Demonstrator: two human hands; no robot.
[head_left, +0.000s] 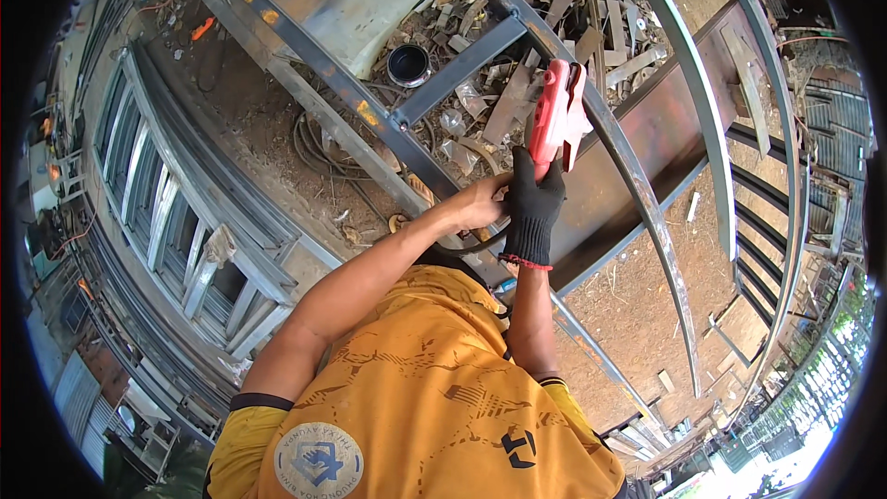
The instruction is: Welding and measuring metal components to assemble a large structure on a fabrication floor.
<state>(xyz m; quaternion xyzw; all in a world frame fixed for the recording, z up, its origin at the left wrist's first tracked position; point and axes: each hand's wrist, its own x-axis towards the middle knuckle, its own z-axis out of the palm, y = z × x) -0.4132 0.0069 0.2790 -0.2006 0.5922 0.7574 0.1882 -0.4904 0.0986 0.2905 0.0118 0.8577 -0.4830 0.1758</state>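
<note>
Centrally: one red clamp-shaped tool (552, 115), held over the steel frame (462, 71), its lower end hidden in the grip. Right hand (535, 199), black-gloved, fingers closed round it. Left hand (476, 204), bare, just beside the right; fingertips obscured, hold cannot be told. Beyond: one black round pot (408, 65); scrap heap (504, 109), partly covered by frame bars, individual pieces hard to distinguish.

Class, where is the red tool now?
In the head view, the red tool is above-right of centre, in the gloved right hand, beside a curved metal bar.
</note>
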